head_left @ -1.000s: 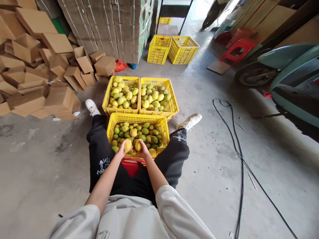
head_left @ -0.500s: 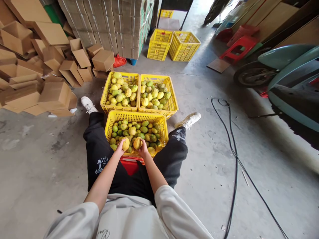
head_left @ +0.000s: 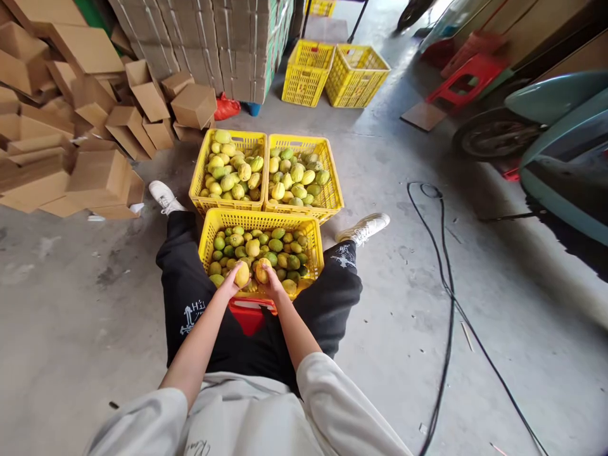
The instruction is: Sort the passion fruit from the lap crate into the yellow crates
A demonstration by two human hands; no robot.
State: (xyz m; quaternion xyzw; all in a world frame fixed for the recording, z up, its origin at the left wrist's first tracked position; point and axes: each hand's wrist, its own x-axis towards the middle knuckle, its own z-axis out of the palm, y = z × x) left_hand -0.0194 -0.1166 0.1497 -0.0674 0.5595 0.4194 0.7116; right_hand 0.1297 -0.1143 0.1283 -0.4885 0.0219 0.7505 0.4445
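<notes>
A: So, left hand (head_left: 231, 283) closed around a yellow fruit (head_left: 242, 274), right hand (head_left: 272, 283) closed around a second yellow fruit (head_left: 261, 272). Both held just above the near crate (head_left: 260, 221), at its 6 o'clock edge, between the knees.

B: Any change from a second ago?

A: Barely. Same two fruits, same grips. Fruits drawn a little closer together now, almost touching at the middle. Camera tipped slightly, too.

B: Meaning?

A: Probably a side-by-side look at the pair, nothing released yet. Only a judgement, though.

B: And around them?

A: Near crate filled with mixed green and yellow fruit. At 12 o'clock from it, two more crates set side by side: left far crate (head_left: 227, 202) and right far crate (head_left: 304, 206), both heaped with paler, yellower fruit. Cardboard boxes (head_left: 99, 180) piled at 10 o'clock. Black cable (head_left: 446, 297) trailing over the floor at 3 o'clock. Red stool (head_left: 247, 313) under the near crate's front edge.
</notes>
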